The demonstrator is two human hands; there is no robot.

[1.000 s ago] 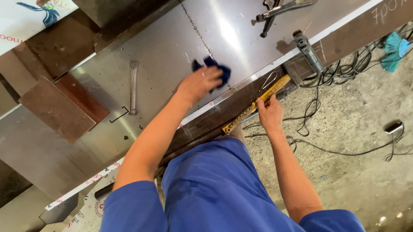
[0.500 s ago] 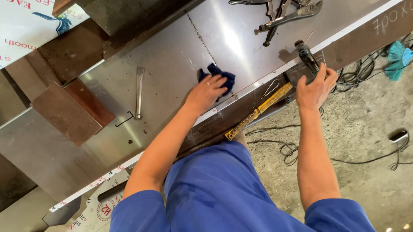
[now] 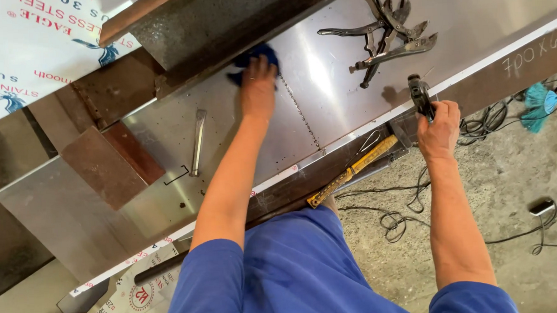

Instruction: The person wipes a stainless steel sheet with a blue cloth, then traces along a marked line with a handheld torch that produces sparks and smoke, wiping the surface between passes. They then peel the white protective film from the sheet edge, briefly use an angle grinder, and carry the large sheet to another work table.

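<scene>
Blue rag (image 3: 253, 56) mostly hidden under left hand (image 3: 258, 88), fingers flat pressing it on shiny steel sheet (image 3: 325, 73) by a dotted seam, right hand (image 3: 439, 131) closed around dark clamp (image 3: 420, 96) at sheet edge, grey pliers (image 3: 386, 36) beyond, yellow ruler (image 3: 353, 171) partly shadowed below

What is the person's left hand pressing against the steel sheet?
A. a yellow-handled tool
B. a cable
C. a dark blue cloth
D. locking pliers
C: the left hand lies on a dark blue cloth on the steel sheet, far from the locking pliers.
</scene>
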